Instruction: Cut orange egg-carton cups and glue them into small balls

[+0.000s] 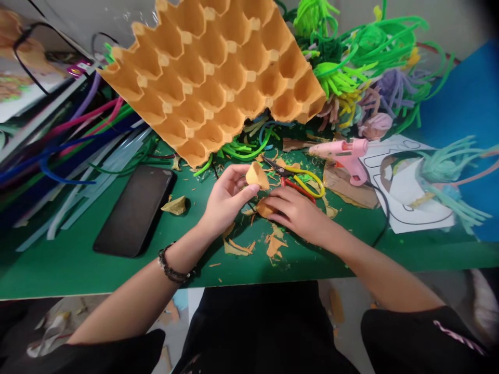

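My left hand (230,197) pinches an egg carton cup (257,176), a small tan piece with a pointed rim, between thumb and fingers. Just to its right, my right hand (298,215) has its fingers curled over a second egg carton piece (265,208), mostly covered by the fingertips. Beyond the right hand lie yellow-handled scissors (304,179) and a red-handled tool (307,193), partly hidden. A large egg tray (230,67) with a torn lower edge leans behind both hands. Cut scraps (275,245) are scattered below the hands.
A black phone (134,210) and a loose carton piece (175,206) lie left. A pink glue gun (345,153) rests on cardboard (351,187) at right, near a paper drawing (424,215). Green pipe-cleaner bundles (370,41) and glue sticks and coloured stems (78,140) flank the tray.
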`<action>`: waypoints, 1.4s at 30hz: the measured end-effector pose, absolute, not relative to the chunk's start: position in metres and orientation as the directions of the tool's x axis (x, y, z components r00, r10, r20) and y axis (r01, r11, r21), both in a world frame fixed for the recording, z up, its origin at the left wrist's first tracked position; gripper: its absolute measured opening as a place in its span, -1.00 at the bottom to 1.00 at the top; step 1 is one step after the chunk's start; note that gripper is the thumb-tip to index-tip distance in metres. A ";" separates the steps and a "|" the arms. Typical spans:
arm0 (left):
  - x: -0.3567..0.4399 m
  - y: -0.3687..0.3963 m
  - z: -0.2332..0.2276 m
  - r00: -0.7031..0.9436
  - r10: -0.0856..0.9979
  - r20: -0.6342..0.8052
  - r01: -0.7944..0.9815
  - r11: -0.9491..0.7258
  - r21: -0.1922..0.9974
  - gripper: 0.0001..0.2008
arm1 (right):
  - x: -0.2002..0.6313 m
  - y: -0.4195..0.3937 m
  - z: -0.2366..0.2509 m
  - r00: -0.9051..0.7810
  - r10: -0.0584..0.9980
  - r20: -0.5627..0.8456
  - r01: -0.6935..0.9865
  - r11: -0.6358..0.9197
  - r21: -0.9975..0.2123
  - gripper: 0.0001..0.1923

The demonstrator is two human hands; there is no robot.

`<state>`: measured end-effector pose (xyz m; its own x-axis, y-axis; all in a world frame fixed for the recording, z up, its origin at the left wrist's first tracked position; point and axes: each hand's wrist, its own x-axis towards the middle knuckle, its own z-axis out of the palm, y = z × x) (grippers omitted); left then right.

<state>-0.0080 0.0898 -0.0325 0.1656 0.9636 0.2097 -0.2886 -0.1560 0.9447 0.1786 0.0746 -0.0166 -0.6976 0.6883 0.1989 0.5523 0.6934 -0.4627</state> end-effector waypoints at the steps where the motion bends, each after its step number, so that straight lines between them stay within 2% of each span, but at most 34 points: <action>1: -0.008 0.090 -0.032 0.162 0.962 0.218 -0.289 -0.165 0.943 -0.71 | 0.180 0.075 -0.016 -0.697 0.687 0.205 0.539 0.690 -0.484 -0.78; 9: -0.009 0.092 -0.033 0.134 0.957 0.257 -0.296 -0.208 0.932 -0.72 | 0.195 0.076 0.006 -0.607 0.760 0.232 0.418 0.554 -0.720 -0.76; 14: -0.008 0.091 -0.033 0.160 0.961 0.225 -0.317 -0.166 0.934 -0.70 | 0.201 0.079 0.010 -0.435 0.832 0.345 0.108 0.428 -0.897 -0.73; 16: -0.007 0.089 -0.032 0.181 0.960 0.215 -0.322 -0.149 0.935 -0.70 | 0.200 0.079 0.009 -0.325 0.856 0.402 0.045 0.438 -0.898 -0.73; 19: -0.004 0.086 -0.030 0.226 0.953 0.203 -0.317 -0.125 0.940 -0.71 | 0.197 0.077 0.006 -0.226 0.852 0.471 0.144 0.508 -0.849 -0.69; 22: -0.001 0.083 -0.029 0.269 0.940 0.209 -0.318 -0.118 0.941 -0.70 | 0.192 0.073 0.006 -0.262 0.811 0.522 0.272 0.582 -0.767 -0.65; 24: -0.001 0.082 -0.029 0.295 0.929 0.223 -0.322 -0.123 0.939 -0.69 | 0.190 0.071 0.006 -0.298 0.792 0.533 0.300 0.608 -0.735 -0.65; 29: 0.000 0.081 -0.030 0.349 0.906 0.240 -0.317 -0.127 0.940 -0.66 | 0.188 0.069 0.003 -0.287 0.814 0.506 0.276 0.576 -0.770 -0.65; 42: 0.000 0.080 -0.031 0.335 0.900 0.279 -0.265 -0.195 0.944 -0.64 | 0.185 0.068 -0.001 -0.250 0.860 0.444 0.280 0.503 -0.817 -0.69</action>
